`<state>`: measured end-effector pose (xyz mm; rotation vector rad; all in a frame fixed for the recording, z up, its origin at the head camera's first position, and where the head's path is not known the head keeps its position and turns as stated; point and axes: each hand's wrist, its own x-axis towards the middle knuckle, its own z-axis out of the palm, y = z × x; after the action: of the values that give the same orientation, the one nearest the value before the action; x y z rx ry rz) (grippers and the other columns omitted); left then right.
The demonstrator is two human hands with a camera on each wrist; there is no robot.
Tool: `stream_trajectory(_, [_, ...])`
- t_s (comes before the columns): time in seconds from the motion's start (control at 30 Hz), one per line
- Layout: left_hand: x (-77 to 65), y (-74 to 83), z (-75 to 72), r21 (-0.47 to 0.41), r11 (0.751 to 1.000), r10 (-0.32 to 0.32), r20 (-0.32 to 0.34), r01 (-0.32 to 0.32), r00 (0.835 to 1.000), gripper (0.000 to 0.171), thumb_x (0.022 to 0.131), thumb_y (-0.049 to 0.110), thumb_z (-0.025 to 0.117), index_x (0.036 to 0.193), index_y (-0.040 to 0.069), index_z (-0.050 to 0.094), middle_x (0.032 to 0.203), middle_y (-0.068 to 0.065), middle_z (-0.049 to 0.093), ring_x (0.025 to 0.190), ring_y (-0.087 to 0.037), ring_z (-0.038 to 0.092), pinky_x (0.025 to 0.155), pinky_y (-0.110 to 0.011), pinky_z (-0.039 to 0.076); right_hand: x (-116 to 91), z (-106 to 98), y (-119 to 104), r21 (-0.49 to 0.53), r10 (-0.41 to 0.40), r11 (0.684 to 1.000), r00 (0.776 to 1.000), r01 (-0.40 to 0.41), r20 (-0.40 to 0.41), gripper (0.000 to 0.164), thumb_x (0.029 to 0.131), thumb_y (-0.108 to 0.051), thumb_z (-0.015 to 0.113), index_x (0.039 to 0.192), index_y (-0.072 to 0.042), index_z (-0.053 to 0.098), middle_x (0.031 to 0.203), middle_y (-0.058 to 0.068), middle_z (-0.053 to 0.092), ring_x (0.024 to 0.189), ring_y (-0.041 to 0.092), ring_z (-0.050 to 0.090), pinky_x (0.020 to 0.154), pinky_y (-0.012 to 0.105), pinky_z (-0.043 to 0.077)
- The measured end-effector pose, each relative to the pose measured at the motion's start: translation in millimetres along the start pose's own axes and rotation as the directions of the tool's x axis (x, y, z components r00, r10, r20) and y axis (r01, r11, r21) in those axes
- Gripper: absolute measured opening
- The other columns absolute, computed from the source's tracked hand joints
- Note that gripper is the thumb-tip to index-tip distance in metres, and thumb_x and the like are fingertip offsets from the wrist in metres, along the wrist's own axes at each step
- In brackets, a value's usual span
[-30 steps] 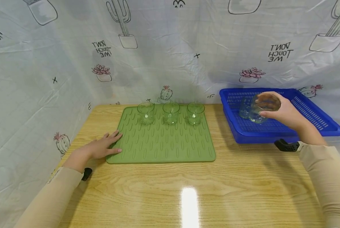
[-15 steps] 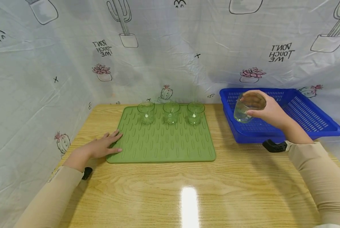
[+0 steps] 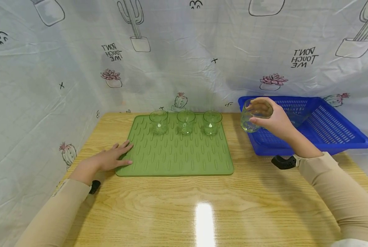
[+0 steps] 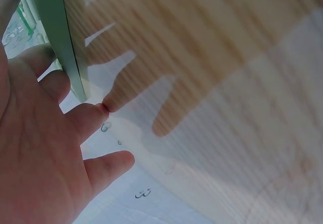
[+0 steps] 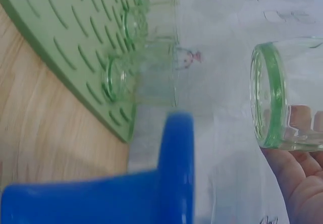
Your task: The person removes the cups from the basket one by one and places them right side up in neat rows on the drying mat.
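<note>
My right hand [image 3: 274, 118] grips a clear glass cup [image 3: 248, 120] above the left rim of the blue basket [image 3: 353, 145]. In the right wrist view the thick base of this glass cup [image 5: 275, 95] shows, with fingers behind it. Three like glasses stand in a row along the back of the green mat: a left one [image 3: 158, 122], a middle one [image 3: 186, 122] and a right one [image 3: 212, 122]. My left hand [image 3: 108, 159] rests with fingers spread on the left edge of the green mat [image 3: 177, 157]; the left wrist view shows those straight fingers [image 4: 113, 171].
A wooden table [image 3: 159, 206] lies under the mat and the basket. Inside the basket, partly behind my right forearm, a faint clear glass [image 3: 296, 116] shows. A printed plastic sheet [image 3: 184, 61] hangs behind and at the left.
My right hand has carried the glass cup leftward, from inside the basket to over its left rim. My left hand and the three glasses on the mat have stayed put.
</note>
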<state>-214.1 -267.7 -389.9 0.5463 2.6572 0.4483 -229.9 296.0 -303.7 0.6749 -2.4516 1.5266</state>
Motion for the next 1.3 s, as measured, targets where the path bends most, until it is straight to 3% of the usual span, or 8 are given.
stream_trajectory(0.2, [0.2, -0.1, 0.7, 0.008, 1.0, -0.001, -0.005, 0.001, 1.0, 0.089, 0.102, 0.053, 0.057, 0.164, 0.003, 0.019, 0.168, -0.027, 0.004, 0.148, -0.059, -0.001, 0.103, -0.086, 0.003, 3.8, 15.3, -5.2, 0.005, 0.015, 1.0, 0.999, -0.015, 0.047, 0.046, 0.097, -0.003, 0.071, 0.139, -0.012, 0.053, 0.122, -0.01, 0.064, 0.115, 0.009, 0.06, 0.089, 0.017, 0.05])
stream_trajectory(0.47, [1.0, 2.0, 0.2, 0.001, 1.0, 0.003, -0.003, -0.003, 1.0, 0.088, 0.103, 0.053, 0.057, 0.164, 0.002, 0.019, 0.168, -0.027, 0.004, 0.148, -0.059, -0.001, 0.104, -0.086, 0.003, 11.8, 37.3, -10.3, 0.003, 0.016, 1.0, 0.995, -0.016, 0.101, 0.052, 0.097, -0.006, 0.073, 0.142, 0.0, 0.048, 0.129, 0.008, 0.063, 0.115, 0.006, 0.059, 0.094, 0.02, 0.049])
stream_trajectory(0.7, [1.6, -1.3, 1.9, -0.005, 1.0, 0.004, -0.008, -0.004, 1.0, 0.09, 0.102, 0.055, 0.057, 0.165, 0.004, 0.018, 0.168, -0.027, 0.002, 0.148, -0.059, -0.003, 0.103, -0.086, 0.002, 20.1, 59.1, -6.3, 0.043, 0.044, 0.998, 0.991, -0.049, 0.123, 0.056, 0.093, 0.002, 0.074, 0.142, 0.003, 0.048, 0.132, 0.019, 0.062, 0.116, 0.018, 0.06, 0.088, 0.023, 0.054])
stream_trajectory(0.9, [1.8, -5.1, 3.9, 0.004, 1.0, 0.004, -0.015, -0.004, 1.0, 0.091, 0.102, 0.056, 0.056, 0.164, 0.003, 0.018, 0.168, -0.027, 0.002, 0.148, -0.059, -0.003, 0.103, -0.086, 0.003, 28.1, 82.5, -7.2, 0.078, 0.06, 0.994, 0.985, -0.073, 0.163, 0.061, 0.092, 0.002, 0.075, 0.145, 0.001, 0.046, 0.136, 0.02, 0.06, 0.125, 0.031, 0.058, 0.095, 0.031, 0.055])
stream_trajectory(1.03, [1.9, -6.2, 5.4, -0.001, 1.0, 0.008, -0.017, -0.008, 1.0, 0.091, 0.101, 0.058, 0.056, 0.164, 0.003, 0.019, 0.168, -0.027, 0.002, 0.148, -0.059, -0.003, 0.102, -0.087, 0.003, 33.4, 99.3, -9.6, 0.112, 0.048, 0.991, 0.98, -0.071, 0.195, 0.063, 0.09, 0.001, 0.078, 0.145, 0.0, 0.047, 0.135, 0.018, 0.061, 0.123, 0.032, 0.059, 0.094, 0.036, 0.056])
stream_trajectory(1.3, [1.2, -4.4, 3.5, -0.016, 1.0, 0.011, -0.022, -0.011, 1.0, 0.09, 0.101, 0.055, 0.058, 0.164, 0.002, 0.019, 0.168, -0.027, 0.003, 0.147, -0.06, -0.003, 0.101, -0.087, 0.001, 38.5, 142.8, -5.8, 0.208, -0.019, 0.978, 0.973, -0.031, 0.231, 0.067, 0.084, 0.006, 0.082, 0.142, 0.005, 0.047, 0.131, 0.026, 0.062, 0.118, 0.038, 0.063, 0.094, 0.035, 0.057])
